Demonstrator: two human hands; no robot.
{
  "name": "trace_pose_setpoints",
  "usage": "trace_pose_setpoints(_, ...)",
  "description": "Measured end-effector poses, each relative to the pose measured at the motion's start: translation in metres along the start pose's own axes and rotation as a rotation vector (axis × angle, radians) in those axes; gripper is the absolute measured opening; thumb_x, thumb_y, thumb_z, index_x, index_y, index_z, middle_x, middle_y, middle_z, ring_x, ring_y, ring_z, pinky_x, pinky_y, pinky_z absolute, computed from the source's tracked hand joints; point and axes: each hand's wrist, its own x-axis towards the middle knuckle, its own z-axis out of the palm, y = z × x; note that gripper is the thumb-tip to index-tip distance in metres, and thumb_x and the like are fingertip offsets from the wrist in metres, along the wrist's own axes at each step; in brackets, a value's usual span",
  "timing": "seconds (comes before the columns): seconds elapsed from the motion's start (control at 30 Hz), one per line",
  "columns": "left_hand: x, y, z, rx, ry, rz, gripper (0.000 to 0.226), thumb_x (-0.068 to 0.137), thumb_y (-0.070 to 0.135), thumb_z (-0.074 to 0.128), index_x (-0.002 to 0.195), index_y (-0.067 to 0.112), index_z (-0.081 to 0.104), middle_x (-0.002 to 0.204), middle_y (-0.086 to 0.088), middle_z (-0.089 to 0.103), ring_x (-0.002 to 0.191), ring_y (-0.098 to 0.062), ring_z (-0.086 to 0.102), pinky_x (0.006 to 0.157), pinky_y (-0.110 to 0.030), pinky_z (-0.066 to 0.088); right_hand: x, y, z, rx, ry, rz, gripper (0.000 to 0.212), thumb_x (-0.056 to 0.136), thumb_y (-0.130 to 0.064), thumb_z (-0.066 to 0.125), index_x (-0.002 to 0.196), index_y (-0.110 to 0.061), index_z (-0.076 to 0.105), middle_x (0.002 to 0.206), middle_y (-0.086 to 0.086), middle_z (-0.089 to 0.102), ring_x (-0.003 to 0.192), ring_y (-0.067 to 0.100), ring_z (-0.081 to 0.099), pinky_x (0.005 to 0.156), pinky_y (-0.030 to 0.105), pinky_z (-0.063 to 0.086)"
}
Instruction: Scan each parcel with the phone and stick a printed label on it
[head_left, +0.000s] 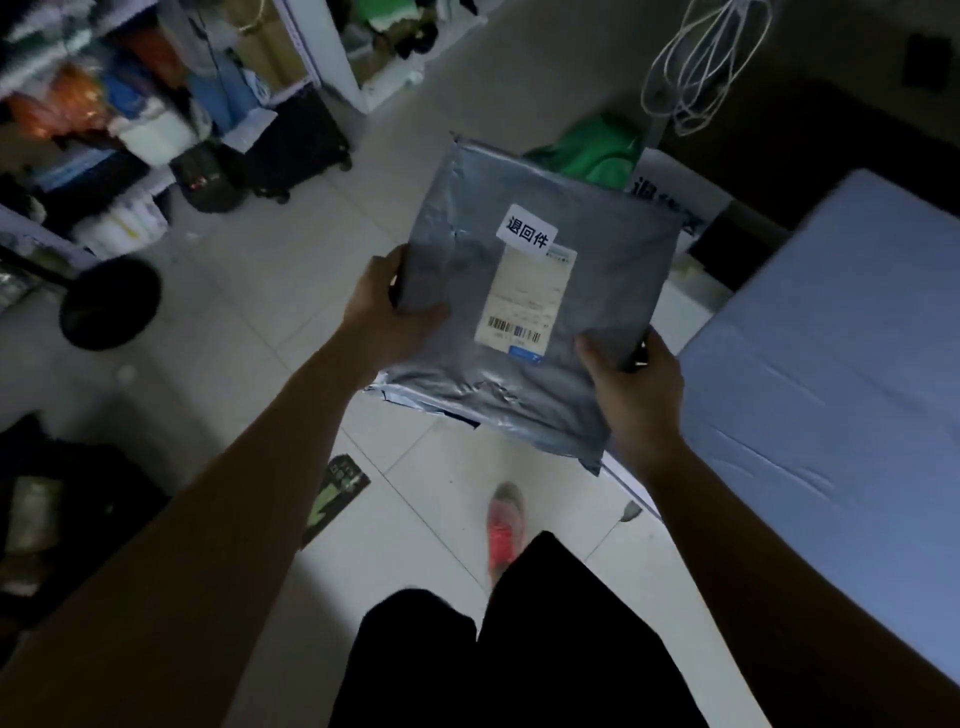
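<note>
Flat grey plastic mailer parcel (457, 270) held above tiled floor. Left hand (387, 312) grips its 9 o'clock edge, right hand (631, 384) its 5 o'clock corner. Small white printed label (527, 232) already stuck on. Judged: labelling done. Next move: set it aside, pick another. Phone not seen.

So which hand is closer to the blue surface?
Right. The right hand holds the grey parcel at its corner beside the blue surface; the left hand holds the parcel's opposite side.
</note>
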Motion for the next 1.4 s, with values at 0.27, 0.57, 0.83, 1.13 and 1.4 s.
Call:
trace_pose_setpoints(0.27,0.158,-0.029,0.003,0.036,-0.267,0.033,0.08,0.077,0.025,0.087,0.144,0.023,0.044,0.12,0.01,0.05,0.098,0.003,0.056,0.064,-0.007,0.052,0.088,-0.012,0.081,-0.043,0.066,0.172,0.078,0.075,-0.057,0.079,0.138,-0.02,0.053,0.13,-0.001,0.065,0.116,0.025,0.064,0.094,0.049,0.057)
trace_pose_setpoints(0.57,0.314,-0.117,0.071,0.161,-0.549,0.101,0.075,0.083,0.021,0.081,0.147,0.02,0.041,0.137,-0.004,0.053,0.124,-0.019,0.052,0.098,-0.03,0.051,0.192,0.049,0.174,0.023,0.123,0.357,0.08,0.075,-0.035,0.088,0.143,-0.021,0.048,0.134,0.002,0.064,0.12,0.027,0.062,0.096,0.048,0.057)
trace_pose_setpoints(0.83,0.391,-0.22,0.183,0.222,-0.714,0.028,0.072,0.08,0.018,0.081,0.143,0.021,0.046,0.134,0.001,0.058,0.123,-0.022,0.057,0.102,-0.043,0.052,0.265,0.169,0.244,-0.019,0.217,0.511,0.089,0.069,-0.039,0.092,0.143,-0.016,0.047,0.136,0.007,0.063,0.121,0.033,0.061,0.095,0.051,0.056)
trace_pose_setpoints(1.13,0.412,-0.323,0.267,0.333,-0.655,0.063,0.094,0.072,0.024,0.088,0.151,0.02,0.038,0.14,0.0,0.053,0.128,-0.02,0.054,0.107,-0.035,0.047,0.296,0.282,0.298,-0.002,0.27,0.639,0.1,0.073,-0.03,0.091,0.155,-0.017,0.036,0.148,0.009,0.055,0.133,0.033,0.054,0.105,0.042,0.05)
trace_pose_setpoints(1.4,0.397,-0.295,0.25,0.637,-0.617,0.295,0.101,0.078,0.051,0.078,0.155,0.008,0.029,0.152,-0.014,0.041,0.134,-0.032,0.045,0.103,-0.047,0.047,0.288,0.261,0.282,-0.158,0.202,0.631,0.093,0.082,-0.02,0.085,0.157,-0.008,0.032,0.153,0.015,0.048,0.139,0.031,0.046,0.104,0.024,0.034)
